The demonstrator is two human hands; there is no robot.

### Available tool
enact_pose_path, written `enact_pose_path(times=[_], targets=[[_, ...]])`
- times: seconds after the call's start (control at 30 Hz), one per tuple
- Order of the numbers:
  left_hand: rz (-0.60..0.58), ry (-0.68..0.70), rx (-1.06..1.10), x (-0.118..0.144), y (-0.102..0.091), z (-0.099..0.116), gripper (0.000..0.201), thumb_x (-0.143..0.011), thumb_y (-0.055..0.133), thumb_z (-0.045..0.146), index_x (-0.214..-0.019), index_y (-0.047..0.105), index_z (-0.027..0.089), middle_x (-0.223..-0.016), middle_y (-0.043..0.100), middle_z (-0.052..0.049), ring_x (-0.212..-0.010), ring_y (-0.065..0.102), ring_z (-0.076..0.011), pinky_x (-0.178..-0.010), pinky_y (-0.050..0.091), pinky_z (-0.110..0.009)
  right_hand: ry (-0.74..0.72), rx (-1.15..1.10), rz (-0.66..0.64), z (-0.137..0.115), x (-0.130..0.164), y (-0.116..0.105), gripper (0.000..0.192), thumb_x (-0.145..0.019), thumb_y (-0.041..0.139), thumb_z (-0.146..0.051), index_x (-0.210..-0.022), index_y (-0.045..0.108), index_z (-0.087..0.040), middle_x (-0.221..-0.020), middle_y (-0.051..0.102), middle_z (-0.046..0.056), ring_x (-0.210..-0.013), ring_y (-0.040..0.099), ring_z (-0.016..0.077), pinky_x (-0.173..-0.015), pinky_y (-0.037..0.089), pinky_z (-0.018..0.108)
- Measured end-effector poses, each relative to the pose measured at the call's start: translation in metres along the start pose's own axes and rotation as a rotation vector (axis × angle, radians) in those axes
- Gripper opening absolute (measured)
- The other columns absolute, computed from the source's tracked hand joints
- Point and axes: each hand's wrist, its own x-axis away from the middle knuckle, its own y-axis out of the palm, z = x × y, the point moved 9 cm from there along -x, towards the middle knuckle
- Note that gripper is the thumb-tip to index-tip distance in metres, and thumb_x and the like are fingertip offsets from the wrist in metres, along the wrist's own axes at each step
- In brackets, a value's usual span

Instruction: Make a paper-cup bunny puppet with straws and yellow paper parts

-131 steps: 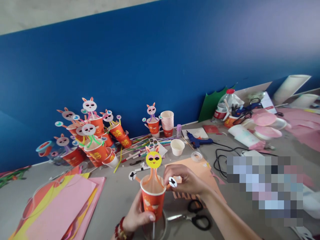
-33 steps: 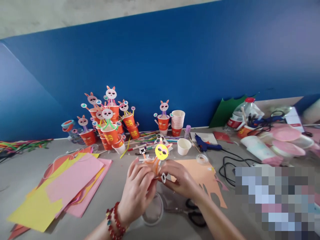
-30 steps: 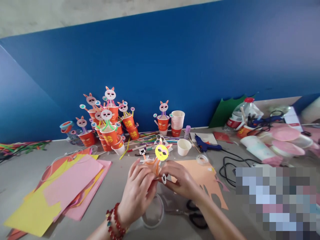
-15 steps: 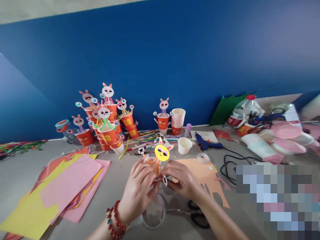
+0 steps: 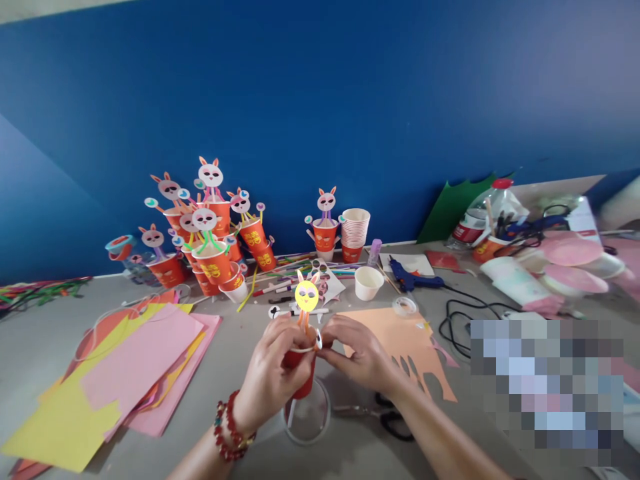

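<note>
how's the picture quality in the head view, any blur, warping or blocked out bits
Head view: wide-angle warping, so the blue wall and the table's far edge tilt and bow; even, soft light with faint shadows; the left hand, right hand and red cup are fairly sharp; the cup bunnies at the back are softer; a pixelated block hides the lower right.

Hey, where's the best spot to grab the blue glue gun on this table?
Probably the glue gun's handle, its thickest part, coming from above. It lies flat on the table, nozzle toward the white cup, and its black cord trails right, so lift clear of that.
</note>
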Motion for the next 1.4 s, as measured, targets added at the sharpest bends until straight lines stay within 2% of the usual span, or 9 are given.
enact_pose_path(times=[0.13, 0.33, 0.53, 0.7, 0.83, 0.93, 1.1, 1.27, 1.4], targets=[[-0.002, 0.047, -0.013, 0.000, -0.002, 0.006, 0.017, -0.083, 0.059, 0.006, -0.090, 0.056, 0.021, -0.088, 0.067, -0.001, -0.087, 0.061, -0.0172, -0.104, 0.039, -0.045, -0.009, -0.019, 0.032, -0.003, 0.000, -0.002, 0.010, -0.093, 0.059, -0.022, -0.083, 0.061, -0.020, -0.072, 0.061, 0.002, -0.070, 0.055, 0.0174, -0.065, 0.043, 0.028], [0.015, 0.031, 0.019, -0.001, -0.003, 0.007, 0.017, -0.082, 0.059, 0.005, -0.089, 0.057, 0.021, -0.089, 0.066, -0.002, -0.089, 0.058, -0.0177, -0.101, 0.041, -0.044, 0.003, -0.034, 0.051, -0.005, 0.000, -0.001, 0.007, -0.092, 0.060, -0.020, -0.085, 0.063, -0.020, -0.073, 0.061, 0.002, -0.070, 0.055, 0.0170, -0.064, 0.043, 0.028], [0.075, -0.030, 0.090, 0.001, -0.006, -0.001, 0.012, -0.083, 0.058, 0.008, -0.085, 0.056, 0.020, -0.085, 0.062, -0.001, -0.085, 0.058, -0.0169, -0.097, 0.044, -0.041, 0.053, -0.038, 0.073, -0.002, 0.003, -0.001, 0.003, -0.091, 0.062, -0.020, -0.093, 0.064, -0.020, -0.077, 0.063, 0.003, -0.073, 0.058, 0.0176, -0.067, 0.046, 0.029], [0.143, -0.096, 0.097, 0.004, -0.012, -0.012, 0.011, -0.083, 0.057, 0.009, -0.086, 0.055, 0.020, -0.087, 0.061, -0.002, -0.085, 0.059, -0.0172, -0.093, 0.047, -0.039, 0.094, -0.064, 0.089, 0.000, 0.006, -0.001, 0.005, -0.091, 0.059, -0.018, -0.086, 0.059, -0.020, -0.079, 0.062, 0.002, -0.073, 0.058, 0.0160, -0.070, 0.046, 0.028], [0.150, -0.097, 0.095, 0.005, -0.011, -0.013, 0.011, -0.083, 0.057, 0.009, -0.085, 0.055, 0.020, -0.086, 0.060, -0.002, -0.085, 0.059, -0.0170, -0.087, 0.048, -0.035, 0.181, -0.052, 0.068, 0.004, 0.008, 0.008, 0.009, -0.086, 0.066, -0.021, -0.089, 0.058, -0.020, -0.078, 0.061, 0.001, -0.071, 0.058, 0.0155, -0.069, 0.046, 0.027], [0.160, -0.094, 0.099, 0.006, -0.010, -0.012, 0.013, -0.082, 0.057, 0.007, -0.086, 0.055, 0.020, -0.087, 0.060, -0.002, -0.086, 0.059, -0.0167, -0.082, 0.049, -0.032, 0.263, -0.082, 0.078, 0.009, 0.010, 0.013, 0.006, -0.086, 0.065, -0.018, -0.086, 0.059, -0.020, -0.075, 0.061, -0.001, -0.069, 0.058, 0.0140, -0.067, 0.046, 0.025], [0.161, -0.060, 0.095, 0.006, -0.008, -0.008, 0.013, -0.082, 0.058, 0.008, -0.085, 0.054, 0.020, -0.085, 0.060, -0.001, -0.085, 0.058, -0.0168, -0.087, 0.048, -0.035, 0.346, -0.262, 0.041, 0.016, 0.011, 0.018, 0.010, -0.087, 0.061, -0.016, -0.078, 0.058, -0.019, -0.070, 0.059, -0.002, -0.065, 0.054, 0.0117, -0.061, 0.043, 0.022], [0.178, -0.053, 0.063, 0.006, -0.009, -0.008, 0.013, -0.082, 0.058, 0.010, -0.086, 0.054, 0.021, -0.086, 0.061, -0.002, -0.087, 0.059, -0.0177, -0.091, 0.048, -0.037, 0.395, -0.541, 0.184, 0.027, 0.016, 0.004, 0.012, -0.091, 0.060, -0.024, -0.080, 0.057, -0.020, -0.072, 0.056, -0.002, -0.062, 0.055, 0.0119, -0.058, 0.044, 0.024], [0.196, -0.025, -0.001, 0.004, -0.012, -0.008, 0.012, -0.083, 0.059, 0.010, -0.085, 0.055, 0.021, -0.082, 0.062, 0.000, -0.080, 0.060, -0.0164, -0.104, 0.042, -0.046, 0.276, -0.739, 0.400, 0.027, 0.014, -0.028, 0.009, -0.093, 0.059, -0.024, -0.085, 0.057, -0.021, -0.073, 0.056, -0.002, -0.063, 0.056, 0.0123, -0.057, 0.046, 0.025]])
